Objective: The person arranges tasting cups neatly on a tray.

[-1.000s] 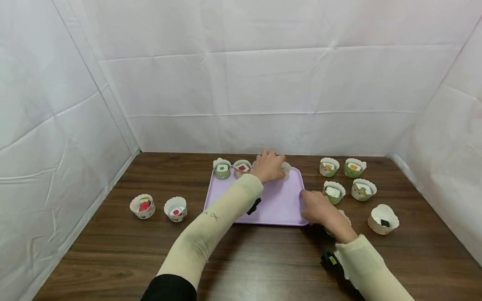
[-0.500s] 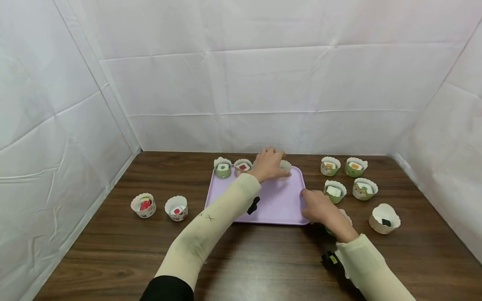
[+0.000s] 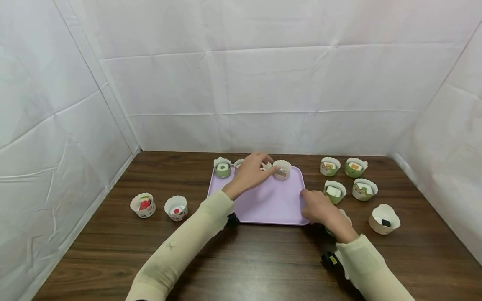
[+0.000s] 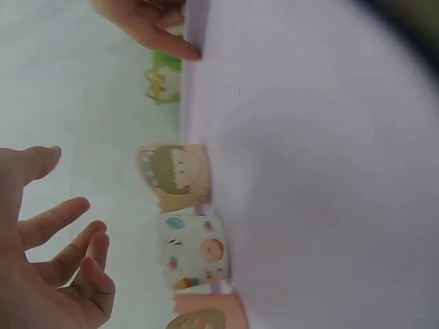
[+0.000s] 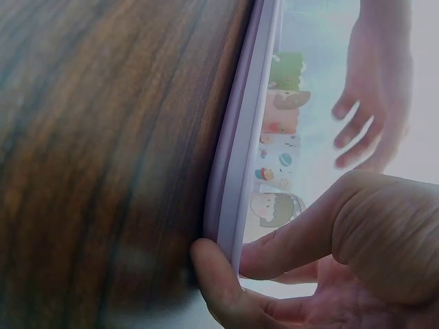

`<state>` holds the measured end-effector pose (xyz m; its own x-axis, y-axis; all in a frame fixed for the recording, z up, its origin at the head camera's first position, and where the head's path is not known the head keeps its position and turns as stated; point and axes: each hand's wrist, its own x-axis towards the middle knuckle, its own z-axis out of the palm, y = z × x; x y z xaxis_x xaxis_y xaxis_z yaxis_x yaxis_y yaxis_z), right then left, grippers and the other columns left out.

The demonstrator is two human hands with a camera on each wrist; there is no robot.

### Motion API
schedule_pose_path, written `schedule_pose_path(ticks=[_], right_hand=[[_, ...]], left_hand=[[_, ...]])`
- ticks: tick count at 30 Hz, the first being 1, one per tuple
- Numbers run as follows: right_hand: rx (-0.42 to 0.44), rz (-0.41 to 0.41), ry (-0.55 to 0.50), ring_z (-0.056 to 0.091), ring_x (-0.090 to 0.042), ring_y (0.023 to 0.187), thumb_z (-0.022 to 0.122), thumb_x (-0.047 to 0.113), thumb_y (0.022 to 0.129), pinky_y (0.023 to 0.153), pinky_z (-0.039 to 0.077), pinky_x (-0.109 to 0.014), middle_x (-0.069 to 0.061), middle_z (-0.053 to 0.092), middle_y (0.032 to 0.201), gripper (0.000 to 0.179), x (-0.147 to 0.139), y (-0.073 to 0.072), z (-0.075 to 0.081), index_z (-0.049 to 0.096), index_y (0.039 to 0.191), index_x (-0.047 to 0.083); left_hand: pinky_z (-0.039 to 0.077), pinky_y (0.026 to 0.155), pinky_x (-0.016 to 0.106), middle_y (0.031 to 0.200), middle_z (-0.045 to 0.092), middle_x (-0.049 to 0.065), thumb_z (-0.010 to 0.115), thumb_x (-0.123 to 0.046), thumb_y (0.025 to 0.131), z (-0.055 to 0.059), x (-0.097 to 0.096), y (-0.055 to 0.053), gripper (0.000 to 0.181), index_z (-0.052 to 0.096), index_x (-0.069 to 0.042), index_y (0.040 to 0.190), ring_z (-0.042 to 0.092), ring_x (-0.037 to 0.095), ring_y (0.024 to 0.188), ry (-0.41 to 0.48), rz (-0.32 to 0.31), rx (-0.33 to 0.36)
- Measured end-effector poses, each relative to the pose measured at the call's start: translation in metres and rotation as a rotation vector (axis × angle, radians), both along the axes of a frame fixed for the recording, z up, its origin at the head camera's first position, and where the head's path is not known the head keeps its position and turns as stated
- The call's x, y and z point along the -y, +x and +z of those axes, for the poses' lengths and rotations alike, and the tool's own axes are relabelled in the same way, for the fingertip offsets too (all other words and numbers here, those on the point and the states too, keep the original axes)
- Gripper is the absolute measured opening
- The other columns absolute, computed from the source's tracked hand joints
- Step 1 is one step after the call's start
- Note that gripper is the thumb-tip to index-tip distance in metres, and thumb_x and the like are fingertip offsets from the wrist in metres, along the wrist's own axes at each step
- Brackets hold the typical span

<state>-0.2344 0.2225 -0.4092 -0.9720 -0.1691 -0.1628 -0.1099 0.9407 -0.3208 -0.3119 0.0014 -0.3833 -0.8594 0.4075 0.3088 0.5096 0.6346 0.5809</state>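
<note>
A lilac tray (image 3: pixel 273 209) lies on the wooden table. Along its far edge stands a row of paper baking cups: a green cup (image 3: pixel 223 171) at the left end, a beige cup (image 4: pixel 180 177) at the right end, with a white patterned cup (image 4: pixel 195 250) and a pink cup (image 4: pixel 212 312) between. My left hand (image 3: pixel 250 173) hovers over the row, fingers spread, holding nothing; it partly hides the middle cups. With thumb and fingers my right hand (image 3: pixel 320 207) pinches the tray's right rim, as the right wrist view confirms.
Several green and beige cups with small fillings, one a green cup (image 3: pixel 333 197), stand right of the tray. A pale cup (image 3: pixel 378 225) with a black piece is nearer. Two patterned cups, one a white cup (image 3: pixel 176 215), stand left. White sheets surround the table.
My left hand has drawn away from the beige cup, moving left and towards me, so that cup shows fully. My right hand stays at the tray's rim.
</note>
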Motion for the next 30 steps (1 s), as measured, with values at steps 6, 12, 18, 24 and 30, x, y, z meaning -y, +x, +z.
schedule_pose_path(ticks=[6, 12, 18, 24, 30], right_hand=[[0.001, 0.006, -0.002, 0.062, -0.020, 0.061, 0.059, -0.002, 0.084, 0.051, 0.053, -0.029, -0.025, 0.066, 0.103, 0.043, -0.001, 0.001, -0.001, 0.058, 0.127, -0.011], [-0.007, 0.020, 0.023, 0.061, -0.022, 0.066, 0.060, -0.001, 0.084, 0.052, 0.052, -0.029, -0.024, 0.064, 0.100, 0.042, -0.003, -0.001, 0.002, 0.058, 0.125, -0.011], [-0.013, 0.030, 0.027, 0.060, -0.023, 0.069, 0.061, -0.002, 0.083, 0.053, 0.052, -0.029, -0.024, 0.064, 0.101, 0.044, -0.004, -0.002, 0.002, 0.058, 0.125, -0.011], [-0.014, 0.028, 0.034, 0.060, -0.024, 0.072, 0.061, -0.001, 0.083, 0.054, 0.052, -0.030, -0.025, 0.064, 0.102, 0.045, -0.004, -0.003, 0.003, 0.058, 0.127, -0.012], [-0.013, 0.028, 0.024, 0.061, -0.024, 0.071, 0.060, -0.001, 0.084, 0.054, 0.052, -0.029, -0.028, 0.065, 0.106, 0.046, -0.003, -0.002, 0.000, 0.058, 0.128, -0.012]], left_hand=[[0.056, 0.088, 0.039, 0.112, 0.069, 0.010, 0.070, -0.039, 0.097, -0.001, 0.033, 0.031, 0.031, 0.074, -0.012, 0.111, 0.069, 0.026, 0.099, 0.126, -0.018, -0.058], [0.059, 0.088, 0.044, 0.104, 0.073, 0.006, 0.074, -0.029, 0.096, -0.005, 0.070, 0.048, 0.020, 0.076, -0.011, 0.104, 0.070, 0.026, 0.097, 0.195, 0.005, -0.138], [0.057, 0.083, 0.039, 0.107, 0.073, 0.009, 0.075, -0.026, 0.095, 0.001, 0.111, 0.058, 0.021, 0.076, -0.008, 0.106, 0.068, 0.025, 0.094, 0.157, 0.066, -0.198], [0.058, 0.081, 0.039, 0.107, 0.071, 0.010, 0.075, -0.024, 0.095, 0.006, 0.159, 0.059, 0.020, 0.074, -0.008, 0.108, 0.070, 0.026, 0.094, 0.138, 0.112, -0.192], [0.057, 0.078, 0.027, 0.111, 0.073, 0.007, 0.076, -0.026, 0.095, 0.009, 0.214, 0.060, 0.027, 0.073, -0.008, 0.115, 0.070, 0.024, 0.098, 0.073, 0.155, -0.152]])
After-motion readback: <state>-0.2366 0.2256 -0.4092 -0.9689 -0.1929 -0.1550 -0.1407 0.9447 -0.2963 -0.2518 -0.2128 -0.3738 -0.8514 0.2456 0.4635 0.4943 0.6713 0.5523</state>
